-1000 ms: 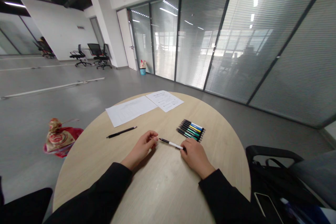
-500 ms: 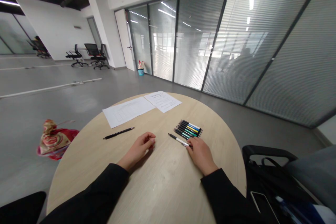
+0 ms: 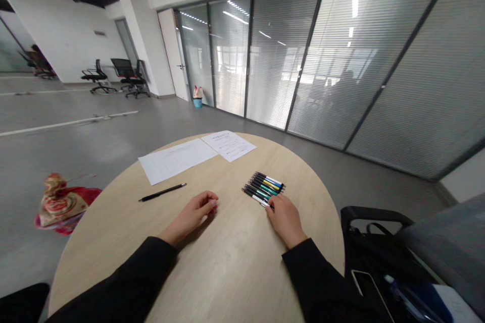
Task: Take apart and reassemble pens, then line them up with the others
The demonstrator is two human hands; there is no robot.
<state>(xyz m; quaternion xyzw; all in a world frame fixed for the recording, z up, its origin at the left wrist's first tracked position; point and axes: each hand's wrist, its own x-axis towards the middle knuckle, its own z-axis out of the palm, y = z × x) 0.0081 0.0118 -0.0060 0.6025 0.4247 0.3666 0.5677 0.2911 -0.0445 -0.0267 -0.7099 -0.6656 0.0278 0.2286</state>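
White pen | right hand: pinching its end | left hand: half-open, empty (fingers angled inward)

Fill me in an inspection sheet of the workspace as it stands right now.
Surface: round, pale wood-look table.
Job's things: row of pens side by side at right; white-and-black pen along its near edge; black pen lying alone at left.
Clutter: left sheet and right sheet of paper, toward the far edge.
Grip: left hand loosely curled, no object visible in it; right hand has fingertips on the white-and-black pen's right end.
Cables: nothing seen.
Surroundings: glass partition ahead; office chairs back left; red-and-tan bag on the floor at left.
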